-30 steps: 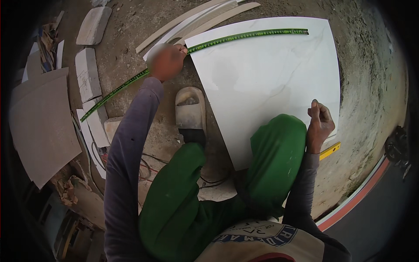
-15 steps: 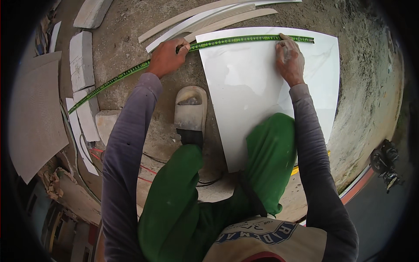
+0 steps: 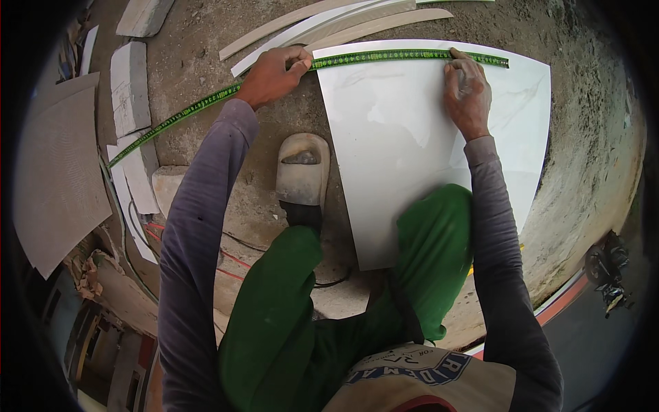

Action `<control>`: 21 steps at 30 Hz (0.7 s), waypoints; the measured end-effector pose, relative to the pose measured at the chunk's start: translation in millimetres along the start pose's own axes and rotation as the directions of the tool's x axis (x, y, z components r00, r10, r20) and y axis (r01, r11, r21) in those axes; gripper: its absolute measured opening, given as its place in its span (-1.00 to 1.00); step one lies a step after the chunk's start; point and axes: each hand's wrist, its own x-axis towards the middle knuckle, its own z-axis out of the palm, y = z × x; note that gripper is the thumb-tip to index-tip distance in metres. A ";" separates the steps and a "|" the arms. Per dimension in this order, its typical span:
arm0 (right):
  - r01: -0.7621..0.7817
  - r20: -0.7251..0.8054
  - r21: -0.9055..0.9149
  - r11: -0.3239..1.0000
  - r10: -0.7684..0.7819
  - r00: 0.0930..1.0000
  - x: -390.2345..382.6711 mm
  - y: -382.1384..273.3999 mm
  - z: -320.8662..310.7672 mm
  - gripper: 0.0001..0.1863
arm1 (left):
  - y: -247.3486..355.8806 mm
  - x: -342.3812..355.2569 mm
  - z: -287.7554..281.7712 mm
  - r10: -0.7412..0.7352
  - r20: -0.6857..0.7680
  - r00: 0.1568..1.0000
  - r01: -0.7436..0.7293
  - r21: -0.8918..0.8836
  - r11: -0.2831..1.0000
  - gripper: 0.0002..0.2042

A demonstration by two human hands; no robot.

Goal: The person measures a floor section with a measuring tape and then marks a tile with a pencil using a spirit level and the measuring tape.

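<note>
A green tape measure [image 3: 384, 56] runs across the far edge of a glossy white tile [image 3: 391, 165] and on to the left past its corner. My left hand [image 3: 278, 75] is closed on the tape just off the tile's far left corner, thumb on top. Over the tile, my right hand [image 3: 468, 96] has its fingers bent, and one fingertip presses the tape near the right end. Its palm side is hidden. The tape's free end lies on the tile, right of that hand. My right knee [image 3: 436, 226] covers part of the tile's near side.
Curved strips [image 3: 343, 31] lie beyond the tile on the rough ground. At left are pale blocks [image 3: 129, 89], a narrow white strip [image 3: 130, 206] and large grey-brown sheets [image 3: 58, 172]. Red cable [image 3: 233, 259] runs behind my slippered foot [image 3: 302, 172]. A black plastic bag [image 3: 607, 268] sits far right.
The view has shifted slightly, so the tile and tape appear a little further right. My left hand has slid along toward the tile's corner. My right hand still presses the tape.
</note>
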 end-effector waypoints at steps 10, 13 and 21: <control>0.050 -0.061 -0.005 0.999 -0.051 0.997 -0.3 7.3 -1.9 -0.95 | 16.9 4.1 -4.2 -0.045 0.055 0.997 0.044 0.022 0.999 -0.76; 0.044 -0.060 -0.017 0.999 -0.045 0.997 -0.5 6.4 -2.1 -0.94 | 16.0 5.3 -5.6 -0.037 0.073 0.997 0.036 0.007 0.999 -0.76; 0.037 -0.100 -0.007 0.999 -0.037 0.994 0.0 0.7 -4.0 -0.94 | 11.0 6.4 -7.3 0.001 0.057 0.998 -0.002 0.016 1.000 -0.77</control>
